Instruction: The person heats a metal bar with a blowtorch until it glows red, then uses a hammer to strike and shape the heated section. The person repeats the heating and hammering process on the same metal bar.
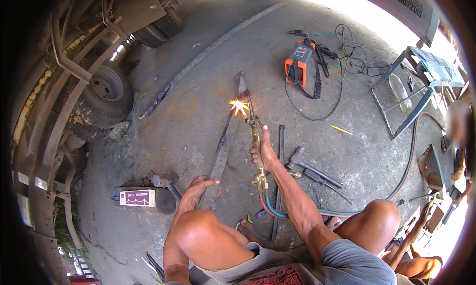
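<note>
Left hand [196,191] is on the near end of the flat metal bar [222,156], can't tell if it's clamped. Right hand [266,153] is wrapped around the brass torch [256,136]. Beyond both grips, the flame [239,107] hits the bar, so heating looks underway, not finished. Glare hides that spot. Orange-and-black machine [299,64] sits farther off.

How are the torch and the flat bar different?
The torch is brass-coloured and knobbly; the flat bar is grey and plain. Hoses join the torch, but none join the flat bar. The right hand grips the torch; the left hand touches the flat bar. Both are long.
</note>
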